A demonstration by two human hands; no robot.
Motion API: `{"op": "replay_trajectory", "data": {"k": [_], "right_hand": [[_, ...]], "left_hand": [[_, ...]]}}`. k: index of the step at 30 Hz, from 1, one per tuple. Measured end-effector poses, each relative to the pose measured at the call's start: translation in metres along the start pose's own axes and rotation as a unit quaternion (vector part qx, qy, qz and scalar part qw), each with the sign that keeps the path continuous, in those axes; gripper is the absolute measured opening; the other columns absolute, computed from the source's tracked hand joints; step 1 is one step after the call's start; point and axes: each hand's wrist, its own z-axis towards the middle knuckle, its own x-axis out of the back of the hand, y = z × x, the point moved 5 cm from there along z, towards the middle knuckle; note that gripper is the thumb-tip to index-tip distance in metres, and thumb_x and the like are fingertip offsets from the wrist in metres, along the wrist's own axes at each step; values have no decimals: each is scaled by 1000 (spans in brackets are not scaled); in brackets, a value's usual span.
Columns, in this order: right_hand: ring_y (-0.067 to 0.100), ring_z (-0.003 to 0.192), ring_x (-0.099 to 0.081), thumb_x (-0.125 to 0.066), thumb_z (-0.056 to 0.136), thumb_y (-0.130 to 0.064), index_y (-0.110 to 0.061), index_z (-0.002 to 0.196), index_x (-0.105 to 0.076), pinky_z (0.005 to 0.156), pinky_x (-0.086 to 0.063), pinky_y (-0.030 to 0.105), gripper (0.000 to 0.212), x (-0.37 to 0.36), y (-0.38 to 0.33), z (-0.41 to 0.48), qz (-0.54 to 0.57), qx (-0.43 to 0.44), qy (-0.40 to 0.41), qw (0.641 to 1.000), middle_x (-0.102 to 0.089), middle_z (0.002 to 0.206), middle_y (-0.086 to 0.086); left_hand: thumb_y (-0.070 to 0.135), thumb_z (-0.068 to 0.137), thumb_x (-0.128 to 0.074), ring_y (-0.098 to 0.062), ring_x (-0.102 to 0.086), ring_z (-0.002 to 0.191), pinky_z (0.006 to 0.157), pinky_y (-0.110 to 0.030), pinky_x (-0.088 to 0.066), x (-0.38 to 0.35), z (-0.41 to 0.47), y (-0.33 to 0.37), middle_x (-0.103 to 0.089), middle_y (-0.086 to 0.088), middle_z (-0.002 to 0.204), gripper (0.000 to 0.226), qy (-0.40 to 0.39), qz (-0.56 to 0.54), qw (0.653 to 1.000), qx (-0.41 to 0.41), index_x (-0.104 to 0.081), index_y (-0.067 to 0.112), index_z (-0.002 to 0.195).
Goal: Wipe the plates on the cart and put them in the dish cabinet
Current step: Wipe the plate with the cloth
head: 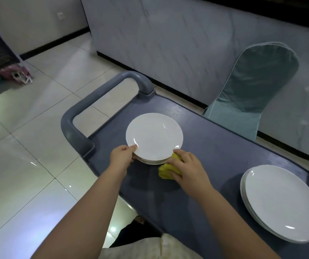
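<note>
A small stack of white plates (153, 136) sits on the grey-blue cart top (215, 146) near the handle end. My left hand (122, 156) pinches the near left rim of the stack, thumb on top. My right hand (187, 170) holds a yellow cloth (165, 170) against the cart top, and its fingers touch the near right rim of the same stack. A second stack of larger white plates (282, 204) lies at the cart's right end, apart from both hands.
The cart's grey handle (97, 96) arches over the tiled floor (28, 146) to the left. A chair in a teal cover (252, 86) stands behind the cart, by a glass-topped table (299, 118). A marbled counter front (168, 43) runs behind.
</note>
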Motion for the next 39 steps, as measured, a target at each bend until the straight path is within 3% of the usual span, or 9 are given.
{"op": "replay_trajectory", "data": {"k": [4, 7, 9, 15, 21, 25, 29, 32, 39], "right_hand": [[35, 103, -57, -79, 78, -23, -24, 110, -68, 87, -49, 45, 33, 3, 1, -1, 14, -6, 7, 1000, -56, 134, 9], [34, 106, -56, -79, 79, -24, -24, 110, -68, 89, -49, 45, 33, 0, -1, -4, 32, -14, 0, 999, -54, 135, 7], [32, 110, -53, -77, 82, -26, -26, 111, -67, 92, -48, 44, 31, 0, -3, -5, 44, -23, -7, 999, -52, 138, 5], [34, 116, -51, -75, 84, -26, -25, 112, -68, 96, -46, 47, 29, 9, -8, -4, 63, -28, 8, 998, -52, 138, 6], [37, 111, -54, -75, 82, -23, -24, 110, -67, 92, -48, 51, 29, 13, -14, -4, 76, -15, 25, 997, -54, 134, 9], [37, 114, -52, -77, 82, -21, -22, 111, -68, 95, -47, 50, 31, 17, -16, -2, 81, -23, 31, 996, -53, 137, 9], [29, 122, -46, -72, 87, -24, -24, 116, -67, 102, -41, 41, 29, 25, -10, -3, 93, -43, 27, 994, -47, 142, 3], [19, 120, -46, -71, 88, -22, -24, 114, -68, 102, -39, 34, 26, 49, 3, -5, 146, -83, 64, 984, -48, 136, -5], [18, 116, -47, -73, 85, -24, -18, 107, -68, 100, -40, 34, 23, 136, 0, 25, 162, -65, 210, 962, -45, 130, -8]], "left_hand": [[27, 91, -65, -22, -55, 74, 64, -30, -50, 18, -3, -7, -59, -6, 80, 23, 30, -99, 995, -6, -54, 9, 82], [24, 93, -64, -25, -65, 91, 76, -40, -58, 6, -14, -15, -65, -9, 102, 21, -55, -181, 981, 47, -55, 6, 102], [14, 93, -64, -27, -66, 93, 70, -38, -59, 1, -22, -15, -64, -14, 110, 20, -75, -172, 981, 44, -53, 4, 107], [6, 94, -57, -28, -66, 82, 62, -39, -59, 18, -24, 30, -63, -17, 101, 19, -13, -153, 988, -11, -50, 0, 111], [1, 88, -62, -32, -67, 71, 60, -43, -61, 32, -32, 107, -65, -20, 85, 10, -53, -93, 993, -44, -53, -1, 93], [3, 88, -62, -27, -68, 68, 53, -36, -59, 33, -43, 144, -66, -17, 83, 8, -68, -13, 994, -84, -58, 2, 94], [3, 91, -58, -26, -67, 78, 53, -32, -58, 42, -46, 139, -65, -14, 97, 24, -102, -37, 991, -79, -57, 10, 114], [3, 92, -56, -31, -67, 92, 63, -42, -60, 56, -46, 101, -60, -11, 119, 50, -138, -158, 977, -42, -45, 23, 137], [-12, 85, -54, -37, -67, 98, 65, -45, -60, 29, -95, 24, -51, -9, 131, 71, -224, -291, 930, 3, -42, 32, 140]]}}
